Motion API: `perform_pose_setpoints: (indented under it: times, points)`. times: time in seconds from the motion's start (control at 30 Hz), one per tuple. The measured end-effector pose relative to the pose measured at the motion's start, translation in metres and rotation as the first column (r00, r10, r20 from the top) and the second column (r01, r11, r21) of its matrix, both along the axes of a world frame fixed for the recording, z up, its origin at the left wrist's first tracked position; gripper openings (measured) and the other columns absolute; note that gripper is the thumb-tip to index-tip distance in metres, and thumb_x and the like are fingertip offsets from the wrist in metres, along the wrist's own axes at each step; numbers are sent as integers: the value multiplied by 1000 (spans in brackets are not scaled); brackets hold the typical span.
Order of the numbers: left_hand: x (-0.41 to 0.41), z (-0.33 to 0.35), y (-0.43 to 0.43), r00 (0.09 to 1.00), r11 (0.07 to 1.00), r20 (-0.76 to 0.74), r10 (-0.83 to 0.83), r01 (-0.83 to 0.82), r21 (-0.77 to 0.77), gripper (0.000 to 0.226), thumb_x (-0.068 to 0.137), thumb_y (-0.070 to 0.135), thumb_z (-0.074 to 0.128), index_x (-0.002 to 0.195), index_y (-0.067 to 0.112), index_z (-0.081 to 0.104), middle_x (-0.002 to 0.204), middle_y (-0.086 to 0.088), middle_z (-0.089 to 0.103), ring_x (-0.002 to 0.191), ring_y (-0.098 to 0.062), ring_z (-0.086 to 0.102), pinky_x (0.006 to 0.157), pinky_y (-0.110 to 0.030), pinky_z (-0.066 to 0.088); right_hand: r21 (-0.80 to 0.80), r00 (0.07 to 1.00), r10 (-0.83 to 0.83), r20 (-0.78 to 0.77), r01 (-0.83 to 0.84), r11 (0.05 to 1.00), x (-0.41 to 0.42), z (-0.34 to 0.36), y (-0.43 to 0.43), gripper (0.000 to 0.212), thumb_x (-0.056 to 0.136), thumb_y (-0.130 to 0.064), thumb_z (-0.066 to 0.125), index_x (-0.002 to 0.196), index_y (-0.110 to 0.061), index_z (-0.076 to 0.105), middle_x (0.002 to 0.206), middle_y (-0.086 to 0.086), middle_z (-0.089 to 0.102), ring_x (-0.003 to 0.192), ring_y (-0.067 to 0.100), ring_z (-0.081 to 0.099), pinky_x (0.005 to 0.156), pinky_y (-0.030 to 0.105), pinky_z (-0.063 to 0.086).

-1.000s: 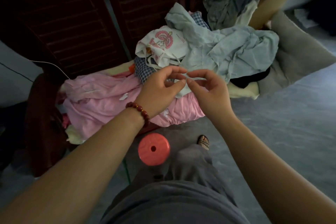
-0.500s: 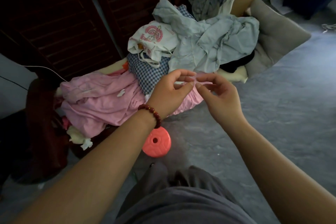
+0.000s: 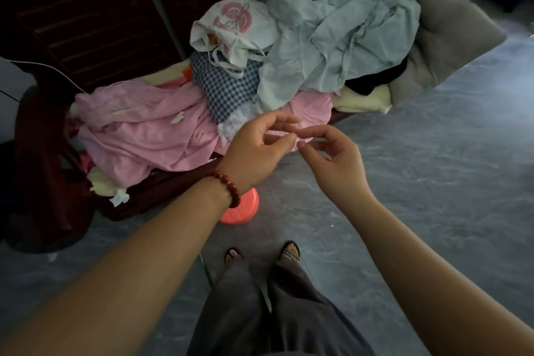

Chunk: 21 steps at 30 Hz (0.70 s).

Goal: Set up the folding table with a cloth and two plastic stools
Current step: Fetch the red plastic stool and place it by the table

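Head view: left hand (image 3: 260, 150) and right hand (image 3: 338, 162) lower than before, both curled, any pinch unclear.

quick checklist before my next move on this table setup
1. Hands free: cannot tell; left hand and right hand, fingertips close, perhaps pinching something tiny.
2. First stool: ok; coral stool stands on the floor.
3. Second stool: not ok; none in view.
4. Folding table: not ok; none in view.
5. Cloth: cannot tell which; checked cloth and pink cloth both in view.
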<state>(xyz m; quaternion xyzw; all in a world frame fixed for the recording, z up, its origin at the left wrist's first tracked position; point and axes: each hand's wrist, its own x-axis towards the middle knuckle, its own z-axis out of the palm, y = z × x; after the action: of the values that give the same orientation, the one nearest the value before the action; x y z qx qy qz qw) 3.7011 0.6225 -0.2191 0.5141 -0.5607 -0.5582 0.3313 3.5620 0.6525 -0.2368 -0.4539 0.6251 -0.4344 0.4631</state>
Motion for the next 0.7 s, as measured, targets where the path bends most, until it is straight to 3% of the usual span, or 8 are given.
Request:
perform_pose_setpoints:
  times: [0.2, 0.3, 0.5, 0.7]
  points:
    - [17, -32, -4, 996, 999, 85, 8, -5, -33, 18, 79, 23, 59, 95, 32, 61, 97, 4, 67, 82, -11, 65, 75, -22, 53, 43, 999, 5, -44, -3, 999, 9, -32, -7, 19, 84, -1, 61, 89, -19, 65, 85, -8, 66, 68, -2, 57, 54, 9, 41]
    - [30, -55, -5, 993, 999, 117, -13, 17, -33, 21, 82, 19, 61, 93, 37, 61, 97, 3, 67, 86, -14, 65, 78, -27, 53, 67, 998, 23, -63, -19, 998, 15, -52, -10, 23, 83, 3, 58, 89, -18, 65, 84, -11, 64, 68, -5, 56, 54, 8, 41]
    - [48, -110, -6, 994, 992, 47, 94, -98, 78, 16, 76, 26, 59, 91, 32, 62, 85, 3, 61, 74, -18, 57, 73, -27, 50, 123, 985, 82, -150, -63, 990, 22, -95, -16, 19, 84, -1, 59, 90, -18, 65, 84, -17, 64, 72, -3, 57, 60, 6, 42]
    - [75, -168, -11, 991, 995, 113, 66, -74, 68, 17, 82, 20, 62, 97, 26, 65, 85, 5, 61, 66, -4, 50, 71, -24, 48, 123, 960, 172, -221, -147, 981, 36, -141, -31, 22, 82, 0, 57, 90, -18, 65, 85, -19, 63, 74, -6, 58, 66, 6, 43]
